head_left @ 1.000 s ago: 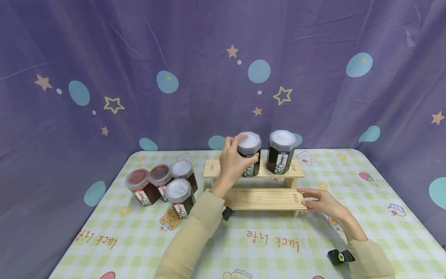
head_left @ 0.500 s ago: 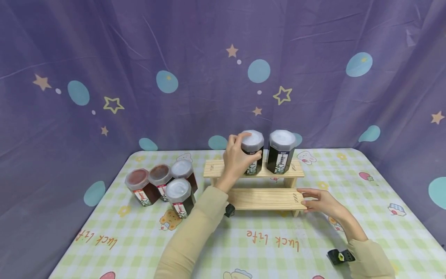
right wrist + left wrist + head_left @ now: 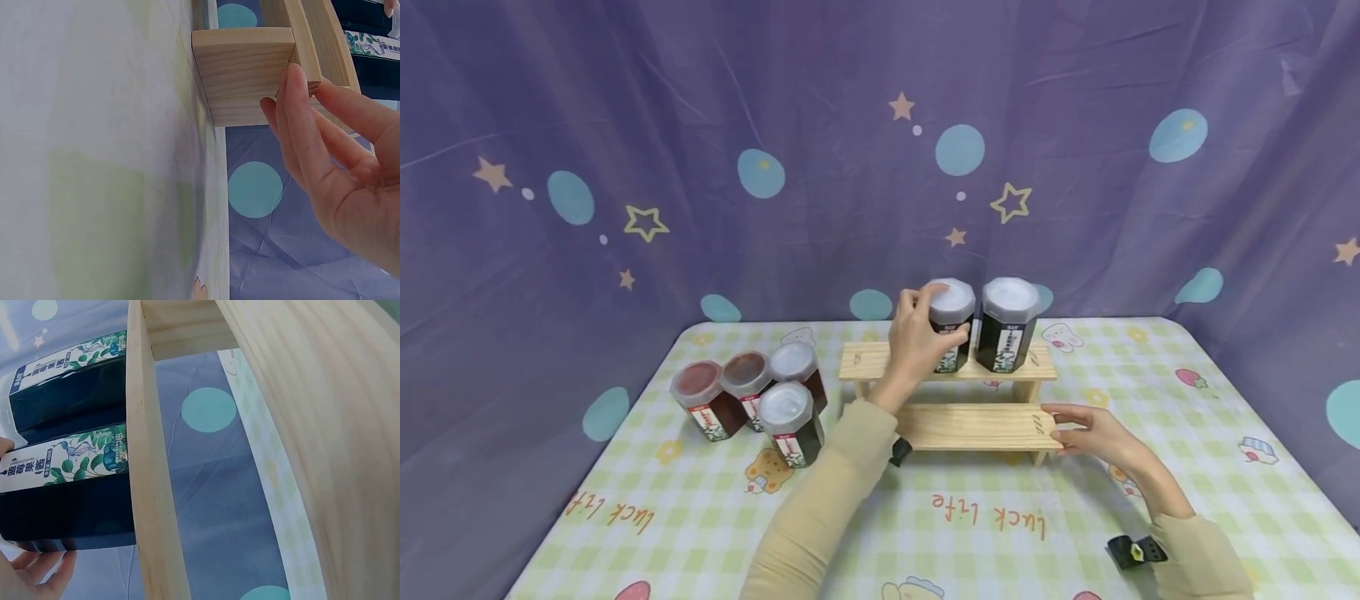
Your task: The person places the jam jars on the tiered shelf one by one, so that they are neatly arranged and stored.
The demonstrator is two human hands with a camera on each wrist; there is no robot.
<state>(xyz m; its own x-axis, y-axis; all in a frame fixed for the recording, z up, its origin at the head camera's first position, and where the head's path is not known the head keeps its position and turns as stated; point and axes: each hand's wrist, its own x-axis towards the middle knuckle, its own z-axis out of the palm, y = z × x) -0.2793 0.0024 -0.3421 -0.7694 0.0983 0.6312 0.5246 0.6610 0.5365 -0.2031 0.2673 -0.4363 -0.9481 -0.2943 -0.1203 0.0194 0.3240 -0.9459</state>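
My left hand (image 3: 916, 346) grips a dark jam jar (image 3: 953, 304) by its pale lid and upper side. The jar stands upright on the upper step of a two-step wooden shelf (image 3: 970, 427), beside another dark jam jar (image 3: 1009, 321) on its right. In the left wrist view, the held jar's label (image 3: 62, 459) shows leaves, and its base meets the board. My right hand (image 3: 1093, 435) pinches the right end of the lower step between thumb and fingers. The right wrist view shows its fingertips (image 3: 297, 78) against that wooden end.
Several more lidded jars stand grouped left of the shelf, among them a white-lidded jar (image 3: 786, 404) and a red-topped jar (image 3: 696, 379). A checked cloth (image 3: 985, 558) covers the table. A purple curtain (image 3: 820, 250) hangs right behind it.
My left hand has slid the held jam jar to the right along the upper step, closer to the other jar. My right hand has stayed at the shelf's end.
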